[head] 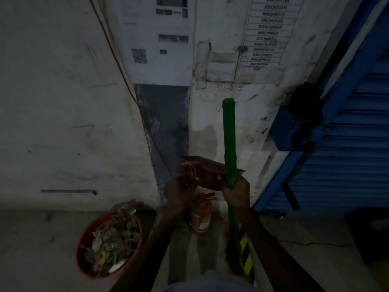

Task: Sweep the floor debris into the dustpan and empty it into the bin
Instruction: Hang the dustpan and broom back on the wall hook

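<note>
The right hand (pixel 235 191) grips the long green broom handle (pixel 229 142), held upright. The left hand (pixel 181 188) holds the dark red dustpan (pixel 202 169) up by the wall. The round red bin (pixel 109 243), full of dry leaves, sits on the floor to the left.

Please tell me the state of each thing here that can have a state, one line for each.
bin: full of leaves and scraps, upright
dustpan: held up by the left hand
broom handle: upright, gripped by the right hand
fire extinguisher: standing by the wall
blue shutter: down
</note>
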